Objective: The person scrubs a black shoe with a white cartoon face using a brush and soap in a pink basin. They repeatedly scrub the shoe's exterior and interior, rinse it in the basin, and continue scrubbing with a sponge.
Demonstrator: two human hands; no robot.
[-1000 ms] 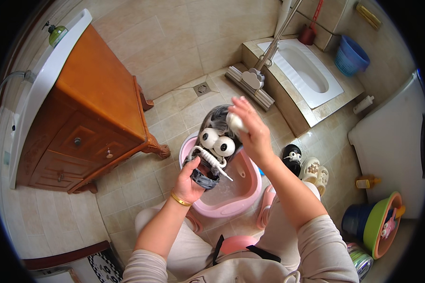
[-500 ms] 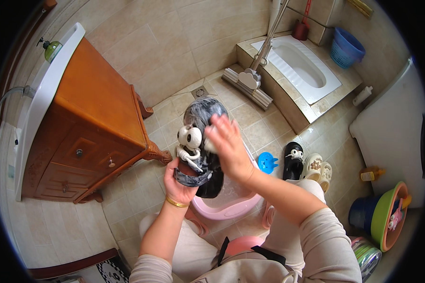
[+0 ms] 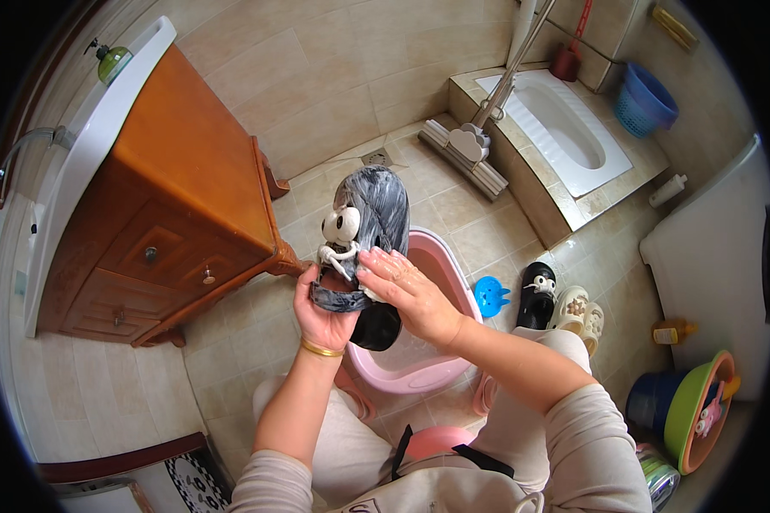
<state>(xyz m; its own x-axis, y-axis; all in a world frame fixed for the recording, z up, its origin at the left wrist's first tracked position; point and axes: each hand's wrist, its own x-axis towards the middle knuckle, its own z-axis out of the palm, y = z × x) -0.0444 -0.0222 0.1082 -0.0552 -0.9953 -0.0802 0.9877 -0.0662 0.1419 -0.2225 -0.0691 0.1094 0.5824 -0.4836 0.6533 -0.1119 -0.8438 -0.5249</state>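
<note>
My left hand (image 3: 323, 313) grips a black clog (image 3: 380, 205) by its heel end, around the strap, and holds it up over a pink basin (image 3: 453, 256). White suds streak the clog's top, and a white big-eyed figure decorates its side. Against the clog's right side lies my right hand (image 3: 412, 295), wet, with its fingers together. A bit of something white shows beneath those fingers; its kind is hidden. Below the clog, the basin holds cloudy water.
To the right on the tiles are a blue rabbit-shaped piece (image 3: 490, 297), a matching black clog (image 3: 537, 297) and cream clogs (image 3: 571, 309). A wooden cabinet (image 3: 188, 179) stands left. A mop (image 3: 466, 154) leans by the squat toilet (image 3: 565, 128). Stacked basins (image 3: 689, 419) sit at right.
My right hand has come down from the clog's upper right side to lower along its side, near the strap. The view has shifted slightly. My left hand keeps its hold.
</note>
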